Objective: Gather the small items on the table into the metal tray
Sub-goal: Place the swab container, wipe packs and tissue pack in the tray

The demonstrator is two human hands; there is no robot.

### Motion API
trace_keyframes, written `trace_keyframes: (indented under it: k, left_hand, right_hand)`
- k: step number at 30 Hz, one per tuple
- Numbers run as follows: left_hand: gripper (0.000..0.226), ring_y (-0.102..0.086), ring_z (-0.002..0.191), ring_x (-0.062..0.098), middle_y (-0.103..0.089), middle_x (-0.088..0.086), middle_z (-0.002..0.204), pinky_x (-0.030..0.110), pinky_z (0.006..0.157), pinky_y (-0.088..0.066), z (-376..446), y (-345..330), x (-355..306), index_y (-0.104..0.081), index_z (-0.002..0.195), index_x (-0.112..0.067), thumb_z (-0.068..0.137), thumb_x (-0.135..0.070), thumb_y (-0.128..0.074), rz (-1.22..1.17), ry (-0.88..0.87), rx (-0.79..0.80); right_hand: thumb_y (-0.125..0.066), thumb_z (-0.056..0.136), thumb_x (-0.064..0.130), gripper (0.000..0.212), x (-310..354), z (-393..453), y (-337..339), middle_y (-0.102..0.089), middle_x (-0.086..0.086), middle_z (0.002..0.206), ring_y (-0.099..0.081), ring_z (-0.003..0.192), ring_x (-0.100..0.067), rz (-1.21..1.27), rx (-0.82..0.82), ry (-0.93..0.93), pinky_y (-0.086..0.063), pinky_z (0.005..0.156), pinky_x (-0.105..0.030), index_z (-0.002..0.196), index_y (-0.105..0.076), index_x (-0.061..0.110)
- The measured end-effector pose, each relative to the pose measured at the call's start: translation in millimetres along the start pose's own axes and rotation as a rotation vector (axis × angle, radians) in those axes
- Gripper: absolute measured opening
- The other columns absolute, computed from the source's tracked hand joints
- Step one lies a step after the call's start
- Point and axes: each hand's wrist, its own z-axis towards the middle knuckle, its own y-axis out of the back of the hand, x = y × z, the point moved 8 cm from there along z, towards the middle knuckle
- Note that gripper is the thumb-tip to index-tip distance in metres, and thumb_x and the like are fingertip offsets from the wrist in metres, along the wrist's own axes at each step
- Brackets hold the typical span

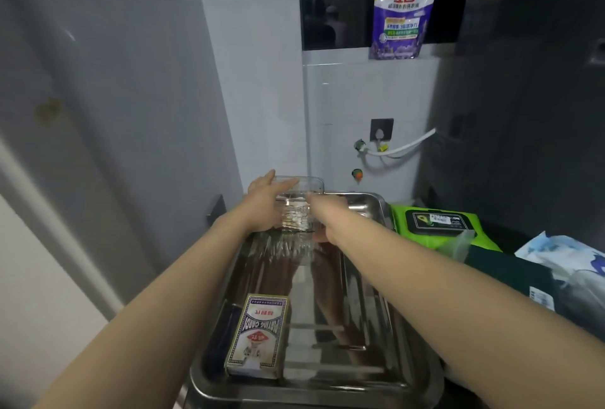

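A shiny metal tray (pixel 370 379) lies in front of me. A box of playing cards (pixel 258 336) rests in its near left corner. At the tray's far end a clear plastic box (pixel 299 212) holding small white pieces sits just above the tray floor. My left hand (pixel 265 202) grips the box's left side, fingers stretched along its rim. My right hand (pixel 322 212) holds its right side; most of that hand is hidden behind my forearm.
A green wet-wipe pack (pixel 438 225) lies right of the tray, with a dark box (pixel 510 274) and a blue-white plastic packet (pixel 569 264) nearer the right edge. A detergent pouch (pixel 402 12) stands on the ledge above. Tiled wall with a hose (pixel 402 148) is behind.
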Motion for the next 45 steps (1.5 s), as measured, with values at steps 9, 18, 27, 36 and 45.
trace_keyframes:
  k: [9,18,27,36,45]
  left_hand:
    - [0.046,-0.021,0.147,0.023,-0.036,0.003,0.153,0.048,0.121,0.001,-37,9,-74,-0.052,0.134,-0.026,0.089,-0.016,-0.054,-0.122,-0.058,-0.145]
    - [0.027,-0.061,0.107,0.019,-0.065,0.004,0.117,0.024,0.09,-0.043,-30,-47,-170,-0.065,0.116,-0.012,0.093,-0.023,-0.057,-0.459,-0.011,0.059]
    - [0.044,-0.057,0.116,0.036,-0.061,0.026,0.124,0.032,0.093,-0.044,-1,-77,-201,-0.056,0.119,0.009,0.102,-0.02,-0.027,-0.088,0.137,0.174]
    - [0.044,-0.056,0.107,0.029,-0.057,0.019,0.13,0.033,0.086,-0.044,15,-99,-208,-0.053,0.13,0.001,0.094,-0.025,-0.047,-0.336,0.252,0.251]
    - [0.062,-0.061,0.101,0.027,-0.057,0.005,0.118,0.038,0.09,-0.052,11,-91,-203,-0.034,0.145,-0.009,0.089,-0.003,-0.059,-1.107,0.317,0.063]
  right_hand:
    - [-0.053,0.092,0.011,0.014,33,-54,92,-0.057,-0.012,0.089,-0.06,0.086,-0.026,-0.235,-0.028,0.07,-0.054,0.083,-0.037,0.104,-0.052,0.004]
    - [-0.054,0.087,0.02,0.029,42,-62,209,-0.056,-0.009,0.073,-0.057,0.082,-0.029,-0.751,-0.25,0.222,-0.039,0.067,-0.028,0.059,-0.05,0.012]
    - [-0.052,0.092,0.04,0.042,28,-30,238,-0.057,-0.014,0.113,-0.057,0.104,-0.031,-0.987,-0.095,0.066,-0.05,0.071,-0.03,0.111,-0.057,0.003]
    - [-0.053,0.089,0.05,0.065,1,-14,255,-0.051,-0.016,0.128,-0.057,0.105,-0.033,-0.887,-0.067,-0.124,-0.052,0.081,-0.04,0.133,-0.046,0.002]
    - [-0.07,0.081,0.035,0.054,14,-7,266,-0.061,-0.015,0.119,-0.061,0.107,-0.032,-0.475,-0.159,0.017,-0.052,0.092,-0.048,0.122,-0.055,0.003]
